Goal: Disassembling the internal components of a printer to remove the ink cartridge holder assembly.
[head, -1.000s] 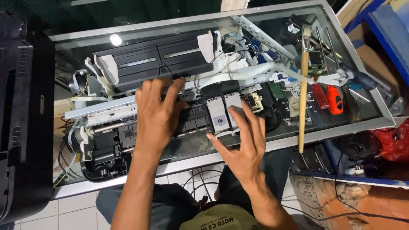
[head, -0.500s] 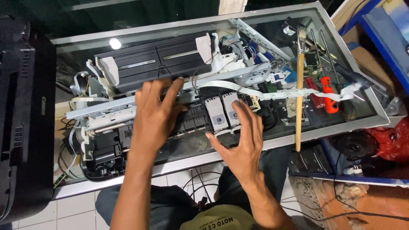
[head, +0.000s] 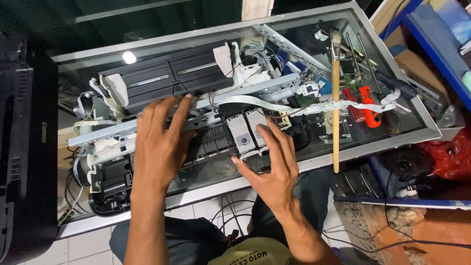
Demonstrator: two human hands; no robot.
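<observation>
A stripped printer mechanism (head: 171,83) in black and grey lies on a glass-topped table (head: 392,140). My left hand (head: 159,145) rests flat on its metal rail and carriage area, fingers spread. My right hand (head: 272,164) hovers at the front of the ink cartridge carriage (head: 243,132), fingers apart, thumb near the carriage's lower edge. A white flat ribbon cable (head: 314,107) runs from the mechanism to the right. Neither hand grips anything.
A long wooden-handled paintbrush (head: 335,103) lies upright on the glass to the right, beside red and orange-handled screwdrivers (head: 369,105). A black printer housing (head: 22,147) stands at the left. Blue shelving (head: 431,44) and clutter sit at the right; cables lie on the tiled floor.
Both hands stay on the mechanism with only slight shifts; the view has moved a little, so the table contents sit slightly further left and lower.
</observation>
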